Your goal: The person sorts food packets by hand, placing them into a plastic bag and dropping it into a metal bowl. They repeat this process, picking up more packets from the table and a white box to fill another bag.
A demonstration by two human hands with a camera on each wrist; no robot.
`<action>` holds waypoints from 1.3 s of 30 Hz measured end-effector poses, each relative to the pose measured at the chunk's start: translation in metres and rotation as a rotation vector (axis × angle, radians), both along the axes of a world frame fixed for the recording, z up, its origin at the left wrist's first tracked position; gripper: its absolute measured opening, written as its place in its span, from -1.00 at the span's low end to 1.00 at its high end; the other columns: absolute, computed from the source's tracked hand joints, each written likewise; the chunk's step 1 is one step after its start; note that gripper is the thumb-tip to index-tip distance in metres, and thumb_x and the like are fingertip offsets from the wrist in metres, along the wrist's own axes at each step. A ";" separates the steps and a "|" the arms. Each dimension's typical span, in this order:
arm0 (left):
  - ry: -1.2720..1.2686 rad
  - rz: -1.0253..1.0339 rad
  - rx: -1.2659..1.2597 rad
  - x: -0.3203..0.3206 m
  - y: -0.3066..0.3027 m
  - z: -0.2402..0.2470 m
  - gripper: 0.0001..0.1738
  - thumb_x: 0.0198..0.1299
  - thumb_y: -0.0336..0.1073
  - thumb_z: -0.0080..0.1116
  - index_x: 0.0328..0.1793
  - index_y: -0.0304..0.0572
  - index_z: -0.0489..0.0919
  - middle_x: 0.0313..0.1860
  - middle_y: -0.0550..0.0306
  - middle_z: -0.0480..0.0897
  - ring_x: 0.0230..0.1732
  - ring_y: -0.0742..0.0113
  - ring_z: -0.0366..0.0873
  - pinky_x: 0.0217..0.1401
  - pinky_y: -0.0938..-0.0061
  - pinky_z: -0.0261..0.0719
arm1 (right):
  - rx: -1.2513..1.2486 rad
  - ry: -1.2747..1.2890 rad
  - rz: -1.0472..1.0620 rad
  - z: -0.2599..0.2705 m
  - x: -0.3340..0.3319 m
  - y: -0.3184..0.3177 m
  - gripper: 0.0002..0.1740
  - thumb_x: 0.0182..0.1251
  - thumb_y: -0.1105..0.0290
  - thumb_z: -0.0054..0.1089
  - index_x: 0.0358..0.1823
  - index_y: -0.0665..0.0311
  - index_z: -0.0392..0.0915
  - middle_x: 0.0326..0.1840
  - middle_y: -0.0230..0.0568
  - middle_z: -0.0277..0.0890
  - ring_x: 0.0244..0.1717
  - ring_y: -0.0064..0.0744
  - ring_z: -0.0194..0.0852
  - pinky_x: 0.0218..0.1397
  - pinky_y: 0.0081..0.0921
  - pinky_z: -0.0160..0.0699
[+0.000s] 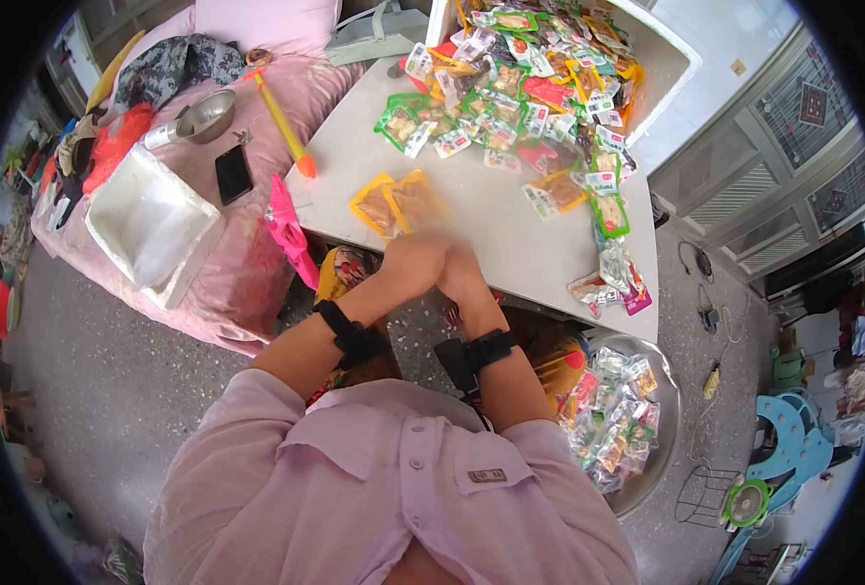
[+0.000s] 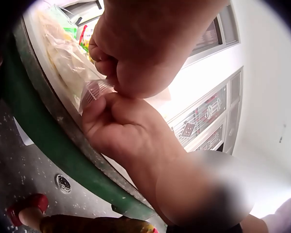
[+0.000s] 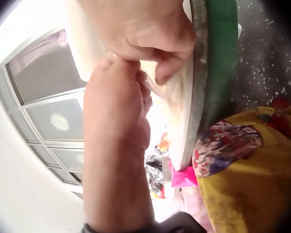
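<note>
My two hands meet at the near edge of the pale table, knuckles close together. The left hand has its fingers curled, pinching the edge of a clear plastic snack packet with printed lines on it. Against it, the right hand also pinches that edge with thumb and curled fingers. In the left wrist view the packet's end shows between the left hand and the right hand. Just beyond the hands in the head view are yellow-edged food packets with brown contents, partly blurred.
Many food packets spill from a white foam box at the back. More packets trail down the table's right side. A metal basin of packets stands lower right. On the bed at left sit another foam box and a phone.
</note>
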State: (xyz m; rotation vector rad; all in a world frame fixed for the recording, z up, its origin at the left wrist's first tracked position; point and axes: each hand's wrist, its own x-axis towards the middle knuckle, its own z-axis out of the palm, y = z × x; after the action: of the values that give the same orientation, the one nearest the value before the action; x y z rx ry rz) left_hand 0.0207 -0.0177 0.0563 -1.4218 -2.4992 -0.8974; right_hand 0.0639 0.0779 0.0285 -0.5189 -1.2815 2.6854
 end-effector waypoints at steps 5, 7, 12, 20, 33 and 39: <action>0.031 -0.056 0.065 0.000 -0.007 0.006 -0.86 -0.04 -0.34 -0.10 -0.32 -0.14 0.42 -0.51 -0.01 0.44 -0.46 -0.02 0.44 -0.46 0.18 0.37 | 0.178 -0.009 -0.118 0.002 -0.009 0.004 -0.70 0.09 0.67 -0.26 -0.12 0.41 0.32 -0.20 -0.14 0.37 -0.25 -0.35 0.40 -0.24 -0.47 0.45; 0.050 -0.060 0.084 -0.001 -0.006 -0.004 -0.87 -0.04 -0.34 -0.09 -0.34 -0.15 0.42 -0.53 -0.01 0.43 -0.46 -0.02 0.43 -0.46 0.19 0.37 | 0.280 -0.022 -0.212 -0.019 -0.020 0.007 -0.68 0.09 0.66 -0.26 -0.08 0.39 0.29 -0.18 -0.13 0.37 -0.24 -0.32 0.40 -0.24 -0.44 0.46; 0.094 -0.071 0.123 -0.003 -0.015 -0.014 -0.86 -0.12 -0.35 0.02 -0.36 -0.13 0.44 -0.51 0.04 0.43 -0.45 0.05 0.43 -0.44 0.27 0.38 | 0.137 -0.046 0.020 0.032 0.004 0.002 -0.71 0.13 0.59 -0.24 -0.07 0.34 0.24 -0.20 -0.14 0.36 -0.25 -0.33 0.40 -0.28 -0.46 0.47; 0.324 -0.037 0.175 0.008 -0.046 -0.036 -0.66 -0.31 -0.34 0.20 -0.28 -0.14 0.47 -0.35 0.11 0.39 -0.30 0.17 0.37 -0.29 0.34 0.33 | 0.584 -0.302 0.072 0.019 0.031 0.020 -0.71 0.11 0.50 -0.18 -0.08 0.30 0.27 -0.21 -0.08 0.38 -0.27 -0.33 0.41 -0.31 -0.49 0.45; 0.424 -0.074 0.164 -0.004 -0.056 -0.007 -0.83 -0.25 -0.42 0.08 -0.41 -0.16 0.45 -0.38 0.12 0.41 -0.33 0.20 0.38 -0.32 0.37 0.32 | 2.036 0.137 -0.200 -0.015 0.025 0.049 -0.80 -0.03 0.48 -0.04 -0.30 0.27 0.40 -0.11 -0.10 0.32 -0.08 -0.06 0.29 -0.08 -0.22 0.33; 0.296 -0.132 0.368 -0.039 -0.050 0.060 -0.91 -0.13 -0.52 0.04 -0.42 -0.26 0.45 -0.43 0.05 0.42 -0.35 0.16 0.39 -0.28 0.43 0.35 | 2.020 0.496 -0.344 0.049 0.014 0.062 -0.94 0.00 0.49 -0.07 -0.49 0.31 0.38 -0.34 -0.05 0.39 -0.20 -0.08 0.34 -0.15 -0.30 0.36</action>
State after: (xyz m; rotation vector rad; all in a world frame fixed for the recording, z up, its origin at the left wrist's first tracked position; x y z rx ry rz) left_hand -0.0186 -0.0678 0.1166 -1.4783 -1.9296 -1.0191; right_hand 0.0782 0.1395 0.0773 0.2218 -2.3223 0.2851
